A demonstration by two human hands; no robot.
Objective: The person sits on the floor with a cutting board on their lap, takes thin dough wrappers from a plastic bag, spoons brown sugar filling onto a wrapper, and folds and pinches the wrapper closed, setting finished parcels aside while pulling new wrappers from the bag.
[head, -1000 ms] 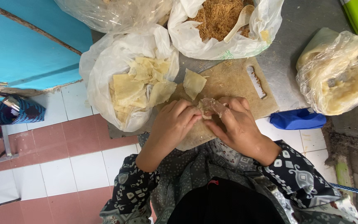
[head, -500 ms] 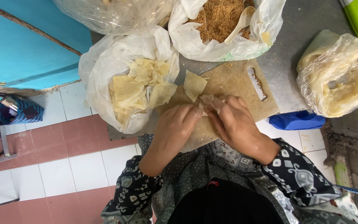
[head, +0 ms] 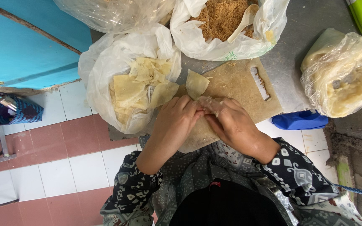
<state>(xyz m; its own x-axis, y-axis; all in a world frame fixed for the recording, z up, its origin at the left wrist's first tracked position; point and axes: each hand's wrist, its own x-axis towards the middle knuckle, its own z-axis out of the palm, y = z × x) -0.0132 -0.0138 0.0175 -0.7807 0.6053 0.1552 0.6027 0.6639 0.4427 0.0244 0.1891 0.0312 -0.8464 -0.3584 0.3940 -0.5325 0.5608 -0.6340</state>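
Hiding a wrapper (head: 208,102), hands (head: 204,115) over board (head: 239,83)

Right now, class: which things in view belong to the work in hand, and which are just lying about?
In use:
left hand
right hand
wrapper piece between both hands
cutting board
bag of wrapper sheets
bag of brown filling with spoon

Lying about:
blue cloth
woven pouch
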